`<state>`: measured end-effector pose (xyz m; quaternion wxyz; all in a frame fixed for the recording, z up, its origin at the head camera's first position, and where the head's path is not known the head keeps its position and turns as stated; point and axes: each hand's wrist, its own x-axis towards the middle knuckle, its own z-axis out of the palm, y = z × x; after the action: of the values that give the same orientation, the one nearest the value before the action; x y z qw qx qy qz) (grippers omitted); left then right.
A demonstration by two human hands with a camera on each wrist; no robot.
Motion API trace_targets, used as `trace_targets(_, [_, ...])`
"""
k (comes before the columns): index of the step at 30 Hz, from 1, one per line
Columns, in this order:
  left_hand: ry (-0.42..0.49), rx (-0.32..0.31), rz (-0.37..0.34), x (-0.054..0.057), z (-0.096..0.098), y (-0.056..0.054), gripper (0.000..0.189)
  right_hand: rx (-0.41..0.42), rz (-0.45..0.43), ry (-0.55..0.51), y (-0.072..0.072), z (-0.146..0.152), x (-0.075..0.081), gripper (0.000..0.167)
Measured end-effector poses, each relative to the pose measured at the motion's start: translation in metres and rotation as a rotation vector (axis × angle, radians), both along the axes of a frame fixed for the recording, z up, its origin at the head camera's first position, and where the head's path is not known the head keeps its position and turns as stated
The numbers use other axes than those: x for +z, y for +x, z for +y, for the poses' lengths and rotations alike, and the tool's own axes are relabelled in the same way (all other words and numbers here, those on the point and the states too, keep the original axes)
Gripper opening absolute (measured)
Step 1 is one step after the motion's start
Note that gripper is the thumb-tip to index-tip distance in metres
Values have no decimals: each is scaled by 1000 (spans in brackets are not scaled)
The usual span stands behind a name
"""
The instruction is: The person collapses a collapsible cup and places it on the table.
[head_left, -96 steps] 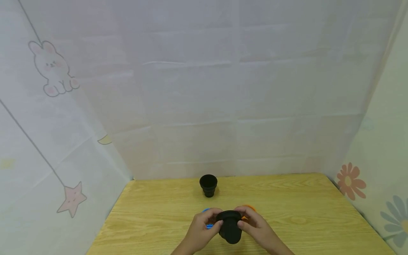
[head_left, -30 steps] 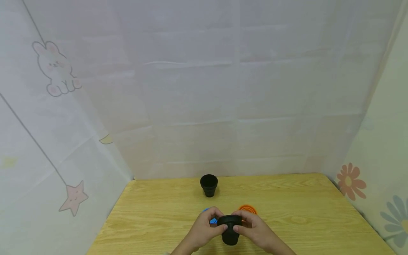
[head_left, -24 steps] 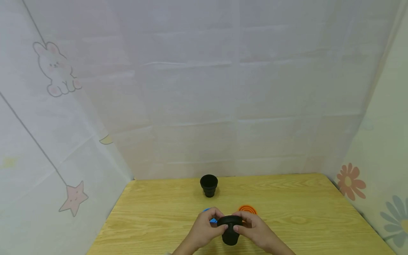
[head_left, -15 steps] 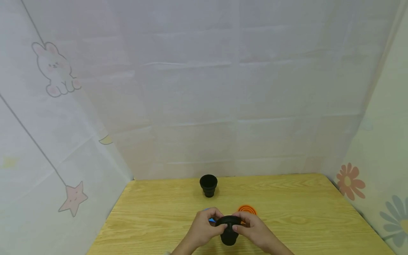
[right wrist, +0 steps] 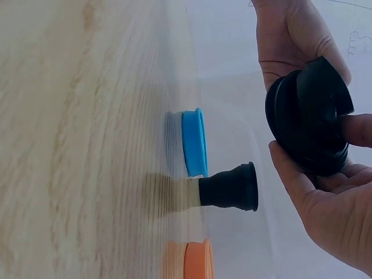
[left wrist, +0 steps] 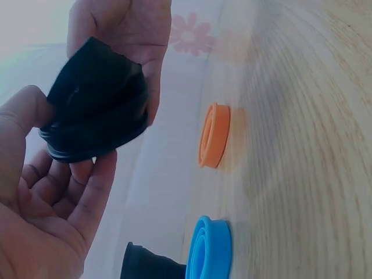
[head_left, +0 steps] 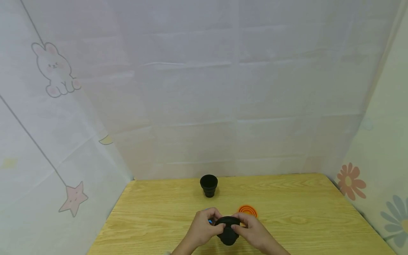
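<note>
Left hand (head_left: 203,227) and right hand (head_left: 253,232) pinch a dented black cup (head_left: 228,238) above the table (head_left: 146,212); uneven thumb pressure might let its wall pop outward; beyond are a blue disc (right wrist: 193,142), an orange disc (left wrist: 218,136), an upright cup (head_left: 209,192).

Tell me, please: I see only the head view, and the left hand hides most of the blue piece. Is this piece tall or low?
Observer: Low. In the right wrist view, the blue piece shows only a short side wall above the table.
Operator: Thank you. Does the held cup rest on the table?
Observer: No, the right wrist view shows an open gap between the held cup and the table.
Operator: And how does the left hand touch the far side of this cup?
Observer: In the left wrist view, one finger of the left hand meets the rim of the held cup.
</note>
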<state>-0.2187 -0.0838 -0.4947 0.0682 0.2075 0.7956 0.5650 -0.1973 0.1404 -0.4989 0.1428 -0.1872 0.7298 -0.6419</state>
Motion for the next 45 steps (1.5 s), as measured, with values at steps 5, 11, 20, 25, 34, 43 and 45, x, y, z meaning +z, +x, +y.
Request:
trace_targets(5, [45, 7, -39, -1, -1, 0, 10, -21, -32, -11, 0, -1, -1, 24])
trace_targets(11, [161, -29, -136, -3, -3, 1, 28, -49, -78, -73, 1, -4, -4, 33])
trace_targets(20, [247, -156, -218, 6, -7, 3, 41, -83, -95, -147, 5, -6, -10, 52])
trace_targets(25, [290, -161, -252, 9, -6, 3, 44, -53, -101, -157, 6, -6, -9, 58])
trace_targets(34, [264, -157, -223, 7, -5, 3, 39, -30, -199, -132, 5, -5, -4, 56])
trace_targets(43, [287, -156, -251, 3, -4, 3, 41, -43, -197, -94, 3, -4, -4, 51])
trace_targets(45, [285, -147, -265, 3, -5, 3, 42, -58, -196, -102, 4, -4, -5, 51])
